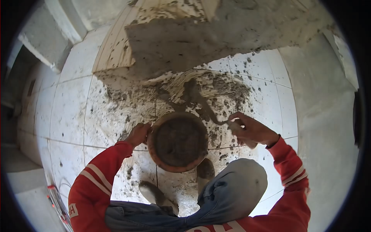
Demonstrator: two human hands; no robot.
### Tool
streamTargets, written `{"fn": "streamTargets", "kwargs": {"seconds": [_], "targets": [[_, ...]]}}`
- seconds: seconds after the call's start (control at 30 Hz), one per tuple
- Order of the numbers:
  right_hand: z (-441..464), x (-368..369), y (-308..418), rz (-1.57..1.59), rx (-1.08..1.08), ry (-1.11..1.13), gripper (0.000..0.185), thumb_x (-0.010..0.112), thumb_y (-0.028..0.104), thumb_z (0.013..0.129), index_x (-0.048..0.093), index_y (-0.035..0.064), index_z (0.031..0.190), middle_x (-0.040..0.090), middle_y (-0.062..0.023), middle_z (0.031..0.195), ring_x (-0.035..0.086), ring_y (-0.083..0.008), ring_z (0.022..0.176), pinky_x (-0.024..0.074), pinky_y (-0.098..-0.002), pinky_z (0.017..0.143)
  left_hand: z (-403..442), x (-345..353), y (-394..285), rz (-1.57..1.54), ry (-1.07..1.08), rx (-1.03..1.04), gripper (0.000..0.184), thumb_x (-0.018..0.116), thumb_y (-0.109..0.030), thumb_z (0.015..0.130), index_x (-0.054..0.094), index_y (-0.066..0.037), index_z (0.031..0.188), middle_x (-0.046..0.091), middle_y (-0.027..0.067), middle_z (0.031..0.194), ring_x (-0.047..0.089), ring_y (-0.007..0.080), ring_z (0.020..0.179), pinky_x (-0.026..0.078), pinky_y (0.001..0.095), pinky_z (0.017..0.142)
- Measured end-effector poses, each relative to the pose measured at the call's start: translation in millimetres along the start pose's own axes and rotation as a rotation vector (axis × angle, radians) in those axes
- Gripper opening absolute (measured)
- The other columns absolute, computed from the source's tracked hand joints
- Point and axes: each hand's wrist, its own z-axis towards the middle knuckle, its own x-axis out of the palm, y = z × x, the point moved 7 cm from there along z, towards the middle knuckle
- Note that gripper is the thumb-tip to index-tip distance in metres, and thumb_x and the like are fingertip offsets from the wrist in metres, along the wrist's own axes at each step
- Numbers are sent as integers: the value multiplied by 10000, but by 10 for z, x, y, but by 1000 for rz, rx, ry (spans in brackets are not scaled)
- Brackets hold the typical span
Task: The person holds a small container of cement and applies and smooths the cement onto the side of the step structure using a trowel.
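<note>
My left hand (140,134) grips the left rim of a round brown bucket (151,150), its fingers partly hidden against the side. Dark grey wet mortar (179,141) lies inside the bucket. On the right, my right hand (253,130) is closed round the handle of a trowel (208,111). Its mortar-coated blade points away from me and up to the left, just beyond the bucket's right rim. Against the smeared floor the blade's tip is hard to make out.
White floor tiles (67,112) are spattered with mortar. Ahead stands a partly mortar-coated surface (166,46). A grey wall (317,116) rises at right. My boots (152,193) are below the bucket. Thin rods or tools (58,203) lie at lower left.
</note>
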Motion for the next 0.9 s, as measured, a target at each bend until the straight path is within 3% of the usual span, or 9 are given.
{"fn": "streamTargets", "kwargs": {"seconds": [0.07,0.27,0.33,0.37,0.5,0.63,0.73,0.83,0.9], "targets": [[-54,-405,-508,-45,-9,-267,414,721,117,984,580,38,1365,662,-57,985,672,-107,741,583,-277,630,-17,-79,-53,36,-7,7,633,512,-558,1083,725,16,921,662,77,734,649,190,630,546,373,580],[-251,-1926,-2448,-715,173,-1007,338,650,369,1016,548,87,1174,726,-319,999,704,-548,949,554,-665,797,83,-657,-60,102,-138,38,585,543,-564,1078,711,-53,847,578,-12,660,511,119,571,435,320,549],[-219,-2501,-3198,-848,400,-1007,375,630,377,1011,489,114,1238,742,-315,1074,701,-572,1030,566,-668,883,58,-987,6,72,-224,-2,543,570,-529,1081,707,-57,852,567,-22,662,503,109,562,418,309,530],[-233,-2774,-3500,-878,457,-1063,331,663,361,1002,570,128,1218,723,-235,1177,687,-576,1036,568,-674,857,39,-1138,50,71,-244,15,530,574,-506,1087,717,-46,866,573,-16,672,501,104,559,426,299,528],[-208,-3194,-3484,-693,557,-1182,412,629,367,995,636,167,1354,744,-207,1246,691,-503,1139,561,-617,970,-303,-1628,227,162,-256,-128,517,548,-522,1088,717,-34,1073,668,52,897,652,172,671,572,341,634],[721,-3157,-2968,-844,292,-995,404,601,223,970,692,208,1363,723,-129,1352,701,-402,1193,565,-547,1013,-518,-1648,225,121,-210,-310,569,521,-576,1079,699,-43,1170,689,89,1011,696,238,808,605,393,771],[1548,-2679,-2436,-981,105,-958,475,529,141,937,695,250,1369,781,-198,959,768,-403,866,612,-564,800,-352,-1632,112,185,-196,-323,591,512,-581,1078,689,-32,1209,698,109,1075,702,273,911,596,434,855],[1972,-1849,-1783,-973,-147,-847,431,617,188,905,688,198,1330,737,-205,819,742,-428,768,601,-570,701,-195,-1733,108,219,-264,-284,555,548,-533,1078,679,-34,1281,693,109,1218,694,308,1030,587,449,920],[2174,-1401,-1555,-959,-253,-696,271,654,213,872,689,117,1123,722,-207,781,725,-450,753,578,-590,687,-172,-1695,-26,225,-254,-263,524,565,-506,1079,681,-38,1284,692,93,1219,692,298,1038,589,446,935]]}}
